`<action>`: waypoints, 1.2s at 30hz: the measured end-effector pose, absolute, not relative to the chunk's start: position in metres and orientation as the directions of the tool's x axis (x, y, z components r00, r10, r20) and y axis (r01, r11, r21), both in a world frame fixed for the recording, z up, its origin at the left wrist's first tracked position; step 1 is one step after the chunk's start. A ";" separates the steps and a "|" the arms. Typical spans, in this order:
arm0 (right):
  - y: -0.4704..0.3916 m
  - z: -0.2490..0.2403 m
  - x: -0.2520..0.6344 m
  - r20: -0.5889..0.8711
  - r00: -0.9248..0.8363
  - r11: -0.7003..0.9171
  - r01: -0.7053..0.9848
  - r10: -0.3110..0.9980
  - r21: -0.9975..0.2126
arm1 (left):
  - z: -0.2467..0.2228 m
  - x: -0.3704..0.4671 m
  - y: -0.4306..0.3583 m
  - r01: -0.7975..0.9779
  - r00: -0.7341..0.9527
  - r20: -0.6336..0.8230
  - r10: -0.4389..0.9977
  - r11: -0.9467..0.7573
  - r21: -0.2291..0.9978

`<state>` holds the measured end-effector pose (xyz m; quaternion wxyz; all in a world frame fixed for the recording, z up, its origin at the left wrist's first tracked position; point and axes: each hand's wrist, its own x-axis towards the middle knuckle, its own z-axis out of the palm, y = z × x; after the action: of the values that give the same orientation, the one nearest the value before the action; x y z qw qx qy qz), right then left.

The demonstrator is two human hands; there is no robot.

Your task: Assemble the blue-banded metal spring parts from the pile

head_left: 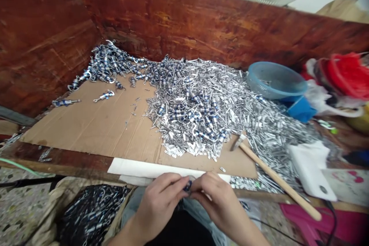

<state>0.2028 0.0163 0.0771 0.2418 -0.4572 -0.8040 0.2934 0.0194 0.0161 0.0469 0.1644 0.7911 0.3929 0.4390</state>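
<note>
My left hand (161,200) and my right hand (215,198) meet at the front edge of the bench. Between their fingertips sits a small blue-and-silver metal fitting (188,185), mostly covered by the fingers. Both hands are closed on it in a pinch. Just beyond them, a white strip (144,168) lies along the edge of the cardboard sheet (95,130). Farther back spreads a large heap of small silver metal pieces (225,84), with blue-banded hook fittings (207,115) scattered over it.
A hammer (276,177) with a wooden handle lies at the right, near a white device (311,173). Behind are a blue basket (276,78) and red bags (351,75). More hook fittings (106,61) pile up at back left. A black bag of fittings (89,211) stands below left.
</note>
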 end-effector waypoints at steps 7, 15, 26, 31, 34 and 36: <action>0.010 0.076 0.217 0.151 -0.439 0.389 0.525 0.886 -0.757 | 0.058 0.026 0.015 0.370 0.342 0.437 0.832 -0.547 0.751; 0.005 0.060 0.215 0.094 -0.248 0.222 0.561 0.964 -0.798 | 0.053 0.031 0.016 0.262 0.164 0.099 0.982 -0.140 0.955; 0.000 0.058 0.206 0.320 -0.269 0.413 0.697 0.908 -0.586 | 0.051 0.036 0.012 0.357 0.248 0.069 0.966 -0.157 0.921; -0.003 0.053 0.203 0.005 -0.290 0.214 0.694 0.957 -0.688 | 0.038 0.029 0.006 0.442 0.336 0.231 0.913 -0.370 0.818; -0.005 0.044 0.199 -0.156 -0.251 0.085 0.740 0.955 -0.668 | 0.021 0.023 0.003 0.508 0.437 0.475 0.764 -0.645 0.570; -0.005 0.038 0.195 -0.181 -0.201 0.041 0.771 0.963 -0.636 | 0.007 0.021 0.002 0.573 0.481 0.516 0.709 -0.699 0.427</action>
<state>0.1950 -0.0046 0.0383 0.1500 -0.6142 -0.7057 0.3199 0.0209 0.0016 0.0073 0.0985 0.8548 0.3751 0.3448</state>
